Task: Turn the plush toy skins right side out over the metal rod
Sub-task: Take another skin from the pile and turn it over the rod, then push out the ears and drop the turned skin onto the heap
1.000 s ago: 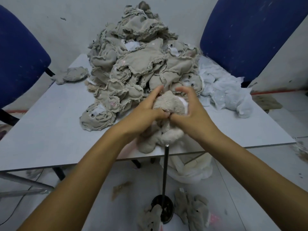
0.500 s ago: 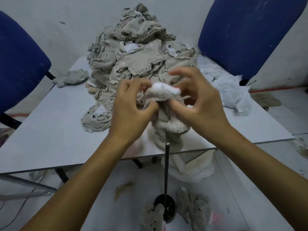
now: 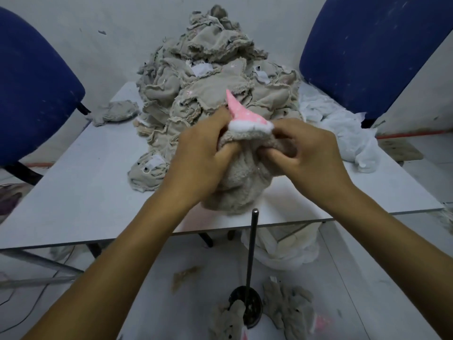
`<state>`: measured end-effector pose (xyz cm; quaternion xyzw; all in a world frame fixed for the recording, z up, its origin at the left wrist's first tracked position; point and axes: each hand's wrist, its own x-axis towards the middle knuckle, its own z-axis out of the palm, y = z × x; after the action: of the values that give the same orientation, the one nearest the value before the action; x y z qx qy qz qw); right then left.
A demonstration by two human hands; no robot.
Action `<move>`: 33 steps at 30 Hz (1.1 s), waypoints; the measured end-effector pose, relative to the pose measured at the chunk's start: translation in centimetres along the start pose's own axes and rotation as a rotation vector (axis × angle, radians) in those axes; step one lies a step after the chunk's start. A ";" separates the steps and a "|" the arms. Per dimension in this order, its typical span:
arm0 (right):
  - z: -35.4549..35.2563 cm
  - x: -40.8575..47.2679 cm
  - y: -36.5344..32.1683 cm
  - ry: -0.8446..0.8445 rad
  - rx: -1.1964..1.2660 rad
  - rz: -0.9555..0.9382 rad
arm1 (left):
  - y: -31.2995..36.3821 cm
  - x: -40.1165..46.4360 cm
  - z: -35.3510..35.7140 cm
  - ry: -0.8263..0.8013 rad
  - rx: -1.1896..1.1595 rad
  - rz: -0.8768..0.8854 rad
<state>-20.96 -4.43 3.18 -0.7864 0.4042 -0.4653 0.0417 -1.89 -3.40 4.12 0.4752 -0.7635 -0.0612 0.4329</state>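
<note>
Skin [image 3: 241, 182]: held above the table [image 3: 81, 192] edge, at 12 o'clock from the rod [image 3: 252, 244] tip. Gripped by left hand [image 3: 203, 165] and right hand [image 3: 311, 160], fingers curled into the fleece. Risk: pink cone [image 3: 239, 111] seam may be torn if overpulled.

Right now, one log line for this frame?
left hand: grips plush skin | right hand: grips it | pink hat: out | metal rod: bare

Two blue chairs [image 3: 367, 50] flank a grey table [image 3: 81, 192] (white plastic bag [image 3: 343, 128] on it).
</note>
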 end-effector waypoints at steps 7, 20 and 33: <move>-0.3 -0.1 0.0 -0.085 -0.017 -0.008 | -0.5 -0.2 -0.1 -0.005 -0.052 -0.021; -1.2 -0.7 0.4 -0.210 -0.108 -0.079 | 0.5 0.0 0.3 -0.079 -0.131 -0.012; -2.6 -0.1 1.4 -0.398 0.689 0.314 | -0.1 -0.5 -0.6 -0.424 -0.544 -0.379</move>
<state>-23.79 -4.49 4.00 -0.7299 0.3242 -0.4001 0.4496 -1.31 -2.87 4.08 0.4523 -0.6906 -0.4372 0.3568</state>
